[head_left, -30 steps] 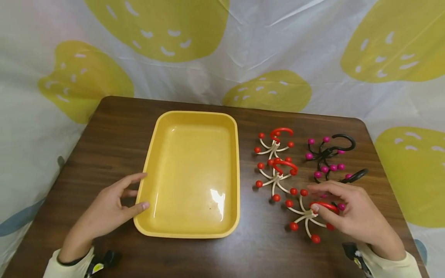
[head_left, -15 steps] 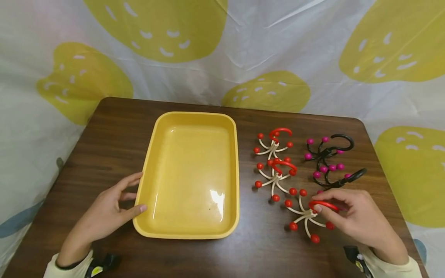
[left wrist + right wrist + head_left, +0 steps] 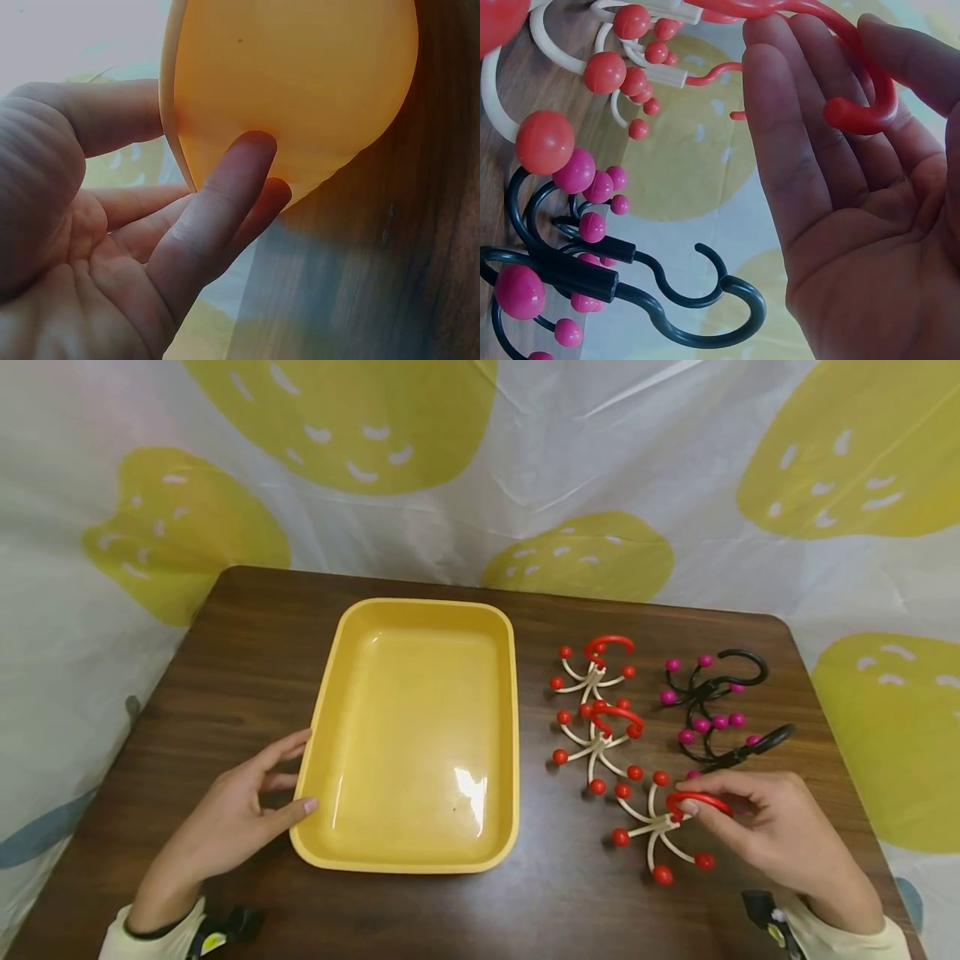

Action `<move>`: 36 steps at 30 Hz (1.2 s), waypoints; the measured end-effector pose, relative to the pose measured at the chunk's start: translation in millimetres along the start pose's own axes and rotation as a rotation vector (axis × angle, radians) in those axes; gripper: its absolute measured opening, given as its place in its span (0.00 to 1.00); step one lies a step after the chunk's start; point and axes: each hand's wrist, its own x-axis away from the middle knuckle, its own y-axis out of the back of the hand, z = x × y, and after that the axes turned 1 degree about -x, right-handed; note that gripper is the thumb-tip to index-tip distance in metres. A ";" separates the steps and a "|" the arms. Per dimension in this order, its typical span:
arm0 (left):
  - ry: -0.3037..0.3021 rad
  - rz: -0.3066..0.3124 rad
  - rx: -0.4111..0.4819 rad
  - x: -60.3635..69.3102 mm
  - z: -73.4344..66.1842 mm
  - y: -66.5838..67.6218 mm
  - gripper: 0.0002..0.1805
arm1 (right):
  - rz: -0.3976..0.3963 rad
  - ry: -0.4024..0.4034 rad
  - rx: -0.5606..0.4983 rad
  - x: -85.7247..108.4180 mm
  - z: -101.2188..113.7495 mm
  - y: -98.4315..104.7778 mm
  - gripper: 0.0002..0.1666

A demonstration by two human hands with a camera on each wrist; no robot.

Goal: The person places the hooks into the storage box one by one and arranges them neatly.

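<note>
1. While the tray (image 3: 412, 727) stays put, the front hanger (image 3: 670, 823), white, sits turned slightly clockwise, as seen from above, against its pose half a second earlier.
2. Right hand (image 3: 780, 837): closed to a pinch, thumb and fingertips on the front hanger's red hook (image 3: 708, 798); the right wrist view shows the fingers nearly straight behind it. A second ago the pinch looks looser.
3. Meaning, as judged: the front hanger now answers to the hand, so reaching gives way to holding. Whether its red balls (image 3: 663, 875) clear the table (image 3: 570, 906) cannot be told.
4. Front hanger, place: right of the tray, apart from it, nearest the person among the hangers.
5. Left hand (image 3: 228, 814): loosely spread, thumb over the tray's left rim, forefinger against the outer side; apparently steadying, not lifting. Little changed.
6. Other stock, unmoved: mid hanger (image 3: 602, 742) and far hanger (image 3: 596, 675), white with red hooks; far black hanger (image 3: 705, 691) and near black hanger (image 3: 731, 759), with pink balls.
7. Writing: no brand or label legible on tray or hangers. Left band (image 3: 213, 941) shows a yellow-green patch, marks too small to read; right band (image 3: 777, 933) likewise unreadable. Cloth (image 3: 420, 539): yellow shapes, pale dashes, no lettering seen.
</note>
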 end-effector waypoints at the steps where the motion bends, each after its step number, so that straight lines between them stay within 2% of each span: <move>1: 0.000 0.002 0.001 -0.4 -0.3 -0.1 0.46 | 0.000 0.003 -0.001 -0.2 0.1 0.1 0.26; 16: 0.018 0.015 0.000 -0.4 -1.8 0.4 0.46 | 0.012 0.060 0.003 -7.1 9.3 7.5 0.27; 25: 0.002 0.007 0.008 0.1 -1.2 0.3 0.45 | -0.028 0.215 -0.044 -18.4 16.1 11.6 0.30; 32: -0.002 0.000 0.010 0.0 -0.4 -0.3 0.45 | -0.026 0.266 -0.016 -29.4 29.6 16.4 0.30; 36: 0.005 0.005 0.014 -1.0 0.1 -0.8 0.45 | -0.029 0.310 -0.001 -37.8 37.9 17.8 0.25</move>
